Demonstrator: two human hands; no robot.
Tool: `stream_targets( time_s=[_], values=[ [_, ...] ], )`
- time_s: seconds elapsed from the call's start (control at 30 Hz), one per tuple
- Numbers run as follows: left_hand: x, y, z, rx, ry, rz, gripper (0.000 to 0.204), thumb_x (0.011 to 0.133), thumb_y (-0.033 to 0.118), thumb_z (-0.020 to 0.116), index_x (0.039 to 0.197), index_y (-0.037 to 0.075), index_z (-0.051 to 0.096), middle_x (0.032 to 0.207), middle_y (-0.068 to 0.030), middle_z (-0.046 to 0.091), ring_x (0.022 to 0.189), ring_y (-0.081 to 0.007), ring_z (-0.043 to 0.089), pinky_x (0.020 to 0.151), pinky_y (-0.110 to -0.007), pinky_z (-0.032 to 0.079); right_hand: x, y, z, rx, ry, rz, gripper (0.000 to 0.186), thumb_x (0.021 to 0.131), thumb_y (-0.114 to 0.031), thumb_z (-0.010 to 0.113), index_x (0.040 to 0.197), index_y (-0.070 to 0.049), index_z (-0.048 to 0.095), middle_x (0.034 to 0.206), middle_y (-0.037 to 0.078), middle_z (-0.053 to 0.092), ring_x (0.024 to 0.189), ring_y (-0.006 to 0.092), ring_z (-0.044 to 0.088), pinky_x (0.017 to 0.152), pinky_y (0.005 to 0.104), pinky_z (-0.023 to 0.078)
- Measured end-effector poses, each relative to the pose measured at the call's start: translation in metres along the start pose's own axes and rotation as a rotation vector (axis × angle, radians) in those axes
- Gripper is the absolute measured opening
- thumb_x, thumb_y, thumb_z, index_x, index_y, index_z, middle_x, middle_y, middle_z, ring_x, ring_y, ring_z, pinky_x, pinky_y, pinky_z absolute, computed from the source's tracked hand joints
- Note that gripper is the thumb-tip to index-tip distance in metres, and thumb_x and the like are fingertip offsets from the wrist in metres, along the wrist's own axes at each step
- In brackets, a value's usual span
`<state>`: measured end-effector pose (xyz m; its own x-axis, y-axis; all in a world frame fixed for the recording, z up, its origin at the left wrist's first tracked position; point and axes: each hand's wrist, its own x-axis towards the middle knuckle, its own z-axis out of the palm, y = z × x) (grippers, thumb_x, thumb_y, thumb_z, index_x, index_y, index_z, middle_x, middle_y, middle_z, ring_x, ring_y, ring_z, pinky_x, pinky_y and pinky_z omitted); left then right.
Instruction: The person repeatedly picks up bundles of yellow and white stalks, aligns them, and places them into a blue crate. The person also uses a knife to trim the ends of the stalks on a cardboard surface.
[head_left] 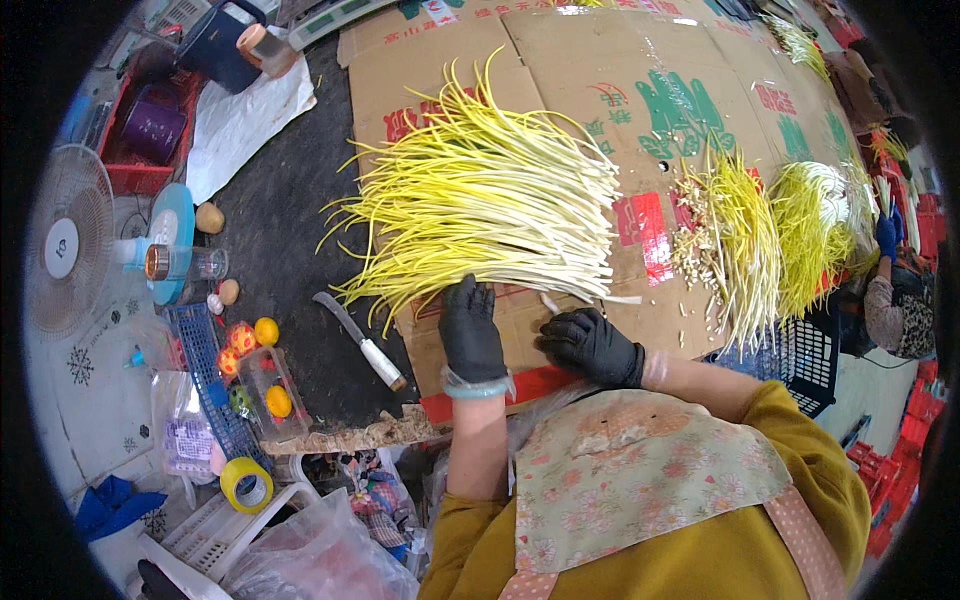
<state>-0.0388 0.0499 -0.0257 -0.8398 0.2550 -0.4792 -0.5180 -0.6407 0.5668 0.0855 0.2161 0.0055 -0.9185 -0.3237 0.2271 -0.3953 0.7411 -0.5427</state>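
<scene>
The dark desk (290, 245) carries cardboard (575, 50), probably as a clean underlay. On it lies the broad pile of yellow stalks (490, 200), pale ends rightward, presumably kept parallel for easy handling; it sits just beyond both hands. The left hand (471, 332) holds its fingers close together at the pile's near edge; the right hand (590, 347) curls below the pale ends. Whether either pinches a stalk, I cannot tell. A knife (362, 342) lies left of them, perhaps within easy reach.
</scene>
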Motion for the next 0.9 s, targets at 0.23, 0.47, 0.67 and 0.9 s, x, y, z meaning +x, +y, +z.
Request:
stream_targets(
  time_s=[0.23, 0.47, 0.67, 0.9],
  values=[
    [0.047, 0.010, 0.055, 0.020, 0.034, -0.132, 0.036, 0.080, 0.010, 0.064, 0.115, 0.004, 0.055, 0.107, -0.0079, 0.061, 0.096, -0.0208, 0.059, 0.081, -0.032, 0.048, -0.072, 0.064, -0.052, -0.243, -0.007, 0.150, 0.028, 0.078, -0.016, 0.060, 0.103, -0.004, 0.060, 0.104, 0.013, 0.059, 0.098, 0.0293, 0.055, 0.083, 0.0407, 0.043],
    [0.025, 0.001, 0.053, 0.380, 0.064, 0.322, 0.041, 0.081, 0.006, 0.062, 0.120, -0.001, 0.052, 0.117, -0.0084, 0.055, 0.105, -0.0204, 0.053, 0.090, -0.032, 0.042, -0.082, 0.076, -0.109, -0.530, 0.509, 0.564, 0.022, 0.074, -0.007, 0.061, 0.095, -0.011, 0.061, 0.099, 0.011, 0.060, 0.093, 0.0306, 0.055, 0.079, 0.0420, 0.040],
    [0.006, 0.007, 0.006, 0.347, -0.039, 0.222, 0.035, 0.082, -0.003, 0.053, 0.117, -0.005, 0.050, 0.119, -0.0141, 0.053, 0.105, -0.0248, 0.054, 0.092, -0.036, 0.045, -0.036, 0.031, -0.039, -0.269, 0.123, 0.534, 0.017, 0.070, -0.018, 0.066, 0.082, -0.008, 0.059, 0.087, 0.011, 0.056, 0.085, 0.0307, 0.053, 0.073, 0.0403, 0.041],
    [-0.031, 0.003, -0.040, -0.217, 0.057, -0.091, 0.043, 0.082, -0.004, 0.048, 0.124, -0.005, 0.044, 0.126, -0.0180, 0.049, 0.116, -0.0303, 0.048, 0.103, -0.042, 0.038, -0.058, 0.034, -0.043, -0.120, 0.086, 0.570, 0.010, 0.077, -0.013, 0.061, 0.085, -0.006, 0.059, 0.083, 0.012, 0.057, 0.080, 0.0326, 0.054, 0.068, 0.0419, 0.042]
  ],
)
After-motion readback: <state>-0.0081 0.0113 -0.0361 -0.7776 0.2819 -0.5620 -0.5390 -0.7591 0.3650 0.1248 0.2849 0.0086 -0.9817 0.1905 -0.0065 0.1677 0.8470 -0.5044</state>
